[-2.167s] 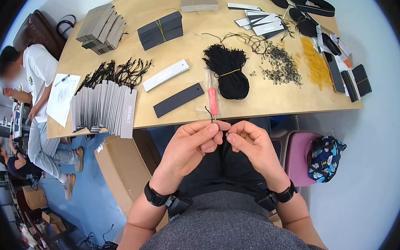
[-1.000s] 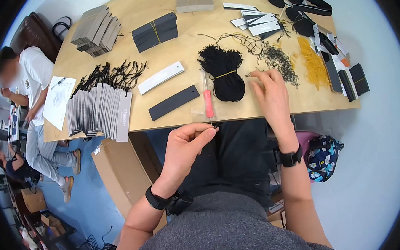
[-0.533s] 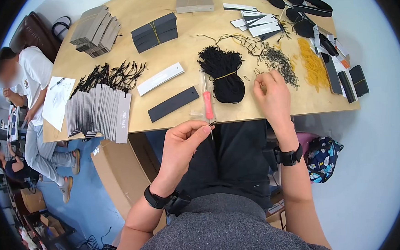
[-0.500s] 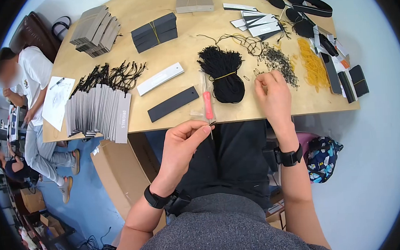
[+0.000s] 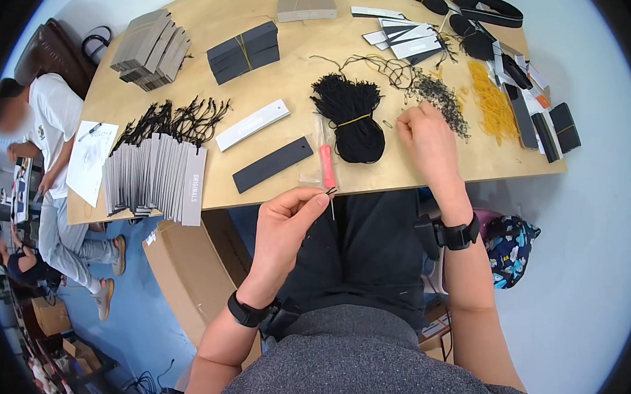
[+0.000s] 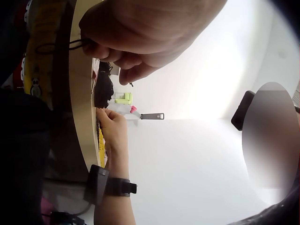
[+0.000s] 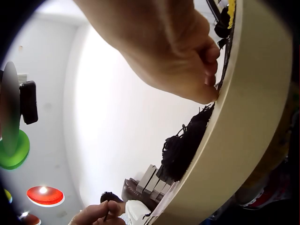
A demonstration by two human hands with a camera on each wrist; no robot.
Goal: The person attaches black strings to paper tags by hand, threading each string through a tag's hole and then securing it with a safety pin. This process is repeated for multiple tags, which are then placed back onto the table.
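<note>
Notably, a black cord (image 6: 78,46) is pinched by the left hand (image 5: 281,228), its loop clearest from the left wrist; overhead, the right hand (image 5: 429,145) is seen beside small pins (image 5: 442,97) on the worktop (image 5: 379,181), its grip unclear.

"ORIGINALS" running along the end grey tag (image 5: 195,183), print on piled white tags (image 5: 416,48) too small to read

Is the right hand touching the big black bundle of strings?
Apart: the head view shows bare table and a small pin between the right hand and the black bundle.
</note>
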